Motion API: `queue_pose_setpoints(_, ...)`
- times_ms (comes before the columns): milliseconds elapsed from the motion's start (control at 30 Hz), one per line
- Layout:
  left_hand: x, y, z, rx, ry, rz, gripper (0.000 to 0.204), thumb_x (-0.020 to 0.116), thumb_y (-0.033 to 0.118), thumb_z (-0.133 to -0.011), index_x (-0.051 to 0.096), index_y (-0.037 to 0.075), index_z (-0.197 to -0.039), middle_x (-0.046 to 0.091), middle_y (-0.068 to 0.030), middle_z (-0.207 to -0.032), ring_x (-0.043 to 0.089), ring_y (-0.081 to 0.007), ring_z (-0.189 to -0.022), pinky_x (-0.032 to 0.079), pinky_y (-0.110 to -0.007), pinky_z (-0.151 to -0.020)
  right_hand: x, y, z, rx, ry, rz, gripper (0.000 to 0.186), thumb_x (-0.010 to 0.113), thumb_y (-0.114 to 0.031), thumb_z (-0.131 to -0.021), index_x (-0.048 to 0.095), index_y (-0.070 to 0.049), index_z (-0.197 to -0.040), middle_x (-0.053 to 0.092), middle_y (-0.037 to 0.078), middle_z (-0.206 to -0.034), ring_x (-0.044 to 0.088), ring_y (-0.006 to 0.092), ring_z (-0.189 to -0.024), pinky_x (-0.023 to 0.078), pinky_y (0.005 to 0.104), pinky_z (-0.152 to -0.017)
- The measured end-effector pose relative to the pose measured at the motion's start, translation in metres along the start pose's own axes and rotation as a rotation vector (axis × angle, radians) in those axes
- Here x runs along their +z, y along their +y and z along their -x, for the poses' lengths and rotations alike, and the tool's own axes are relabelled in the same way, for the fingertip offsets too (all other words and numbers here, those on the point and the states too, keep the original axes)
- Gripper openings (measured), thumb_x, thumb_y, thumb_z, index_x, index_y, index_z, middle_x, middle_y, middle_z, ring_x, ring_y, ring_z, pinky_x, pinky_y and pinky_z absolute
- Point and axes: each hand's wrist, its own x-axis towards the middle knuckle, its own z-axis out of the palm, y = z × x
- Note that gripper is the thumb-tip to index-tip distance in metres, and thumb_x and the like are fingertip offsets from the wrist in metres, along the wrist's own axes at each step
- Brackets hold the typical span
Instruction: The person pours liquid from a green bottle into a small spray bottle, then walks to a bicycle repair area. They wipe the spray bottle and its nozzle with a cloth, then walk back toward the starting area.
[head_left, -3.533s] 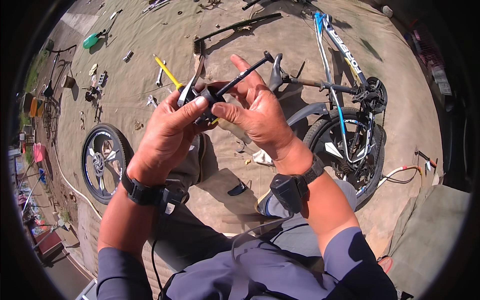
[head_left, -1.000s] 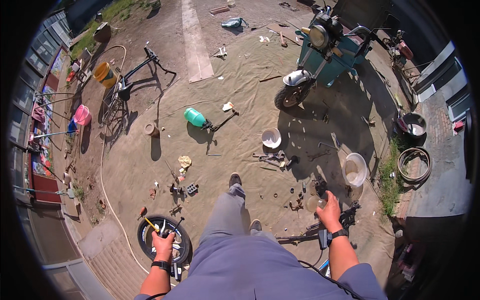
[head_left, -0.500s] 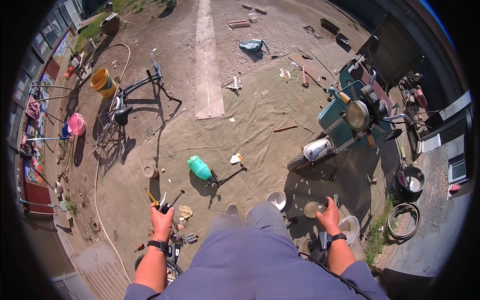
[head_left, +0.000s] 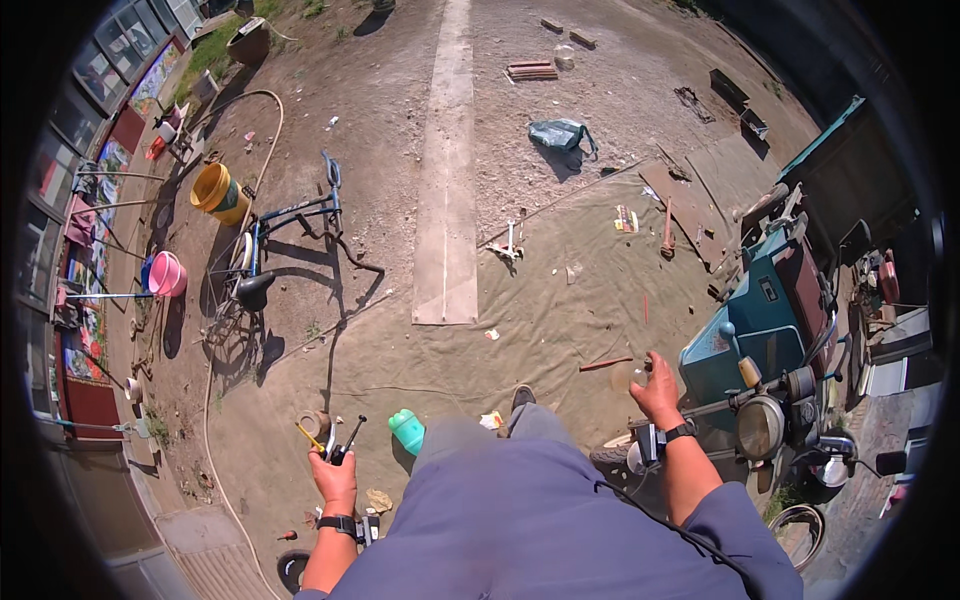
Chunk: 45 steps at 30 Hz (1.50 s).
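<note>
My left hand (head_left: 335, 478) is closed around a bunch of hand tools. A yellow-handled tool (head_left: 308, 436) and a dark rod with a knobbed end (head_left: 356, 431) stick up from it, with something pale between them; their exact kinds are unclear. Out to the right, my right hand (head_left: 658, 392) grips a round see-through container (head_left: 626, 377) by its side. Below that hand are the front wheel (head_left: 612, 458) and the round headlamp (head_left: 760, 428) of a teal three-wheeler (head_left: 752, 318). A green plastic bottle (head_left: 406, 431) lies between my left hand and my legs.
A bicycle frame with a black saddle (head_left: 254, 292) lies to the left, near a yellow bucket (head_left: 220, 196) and a pink bucket (head_left: 167, 274). A hose (head_left: 208, 400) runs along that side. Ahead lie a concrete strip (head_left: 446, 200), a dark bag (head_left: 560, 136) and a red-handled bar (head_left: 606, 364).
I have stepped forward over the cloth, so the bottle is now beside my legs and the three-wheeler is nearer on the right. Both hands keep their hold.
</note>
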Motion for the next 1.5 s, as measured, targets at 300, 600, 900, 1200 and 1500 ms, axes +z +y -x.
queue_pose_setpoints(300,0.109,0.147,-0.222,-0.118,0.002,-0.089,0.064,0.085,0.020,-0.075,0.050,-0.001,-0.125,0.065,-0.0209,-0.109,0.066,-0.0374,-0.099,0.052,-0.044,-0.092,0.019,-0.168,-0.338,-0.110,0.088,0.016,0.071,0.080,-0.015,-0.072,0.053,-0.012,-0.138,0.064,0.013,-0.116,0.061,0.0343,-0.112,0.052,0.0460,-0.097)
queue_pose_setpoints(600,0.199,0.392,-0.535,0.201,-0.017,-0.047,0.064,0.085,0.024,-0.075,0.053,0.002,-0.126,0.066,-0.0199,-0.112,0.066,-0.0380,-0.104,0.052,-0.045,-0.095,0.009,-0.264,-0.536,0.107,0.078,-0.034,0.070,0.079,-0.015,-0.071,0.054,-0.009,-0.136,0.065,0.014,-0.115,0.062,0.0360,-0.108,0.052,0.0465,-0.095)
queue_pose_setpoints(900,0.343,0.614,-0.763,0.222,-0.016,-0.043,0.062,0.085,0.021,-0.077,0.053,0.002,-0.126,0.067,-0.0198,-0.112,0.067,-0.0358,-0.104,0.053,-0.043,-0.094,0.057,-0.316,-0.844,0.203,0.005,0.019,0.074,0.081,-0.016,-0.069,0.054,-0.008,-0.137,0.065,0.016,-0.118,0.063,0.0361,-0.110,0.052,0.0457,-0.096)
queue_pose_setpoints(1200,0.411,0.769,-0.910,-0.021,-0.054,-0.150,0.066,0.085,0.022,-0.076,0.050,-0.002,-0.126,0.064,-0.0244,-0.112,0.064,-0.0404,-0.105,0.050,-0.045,-0.096,0.044,-0.468,-1.208,-0.013,0.077,-0.073,0.073,0.081,-0.019,-0.071,0.053,-0.010,-0.138,0.064,0.015,-0.118,0.061,0.0354,-0.112,0.052,0.0461,-0.098)
queue_pose_setpoints(1500,0.590,0.959,-1.215,0.100,-0.125,-0.080,0.067,0.085,0.020,-0.075,0.051,-0.001,-0.129,0.065,-0.0232,-0.116,0.065,-0.0391,-0.107,0.051,-0.045,-0.097,0.047,-0.558,-1.491,0.172,0.133,-0.028,0.070,0.078,-0.019,-0.071,0.054,-0.008,-0.136,0.065,0.014,-0.111,0.064,0.0334,-0.104,0.053,0.0438,-0.094)
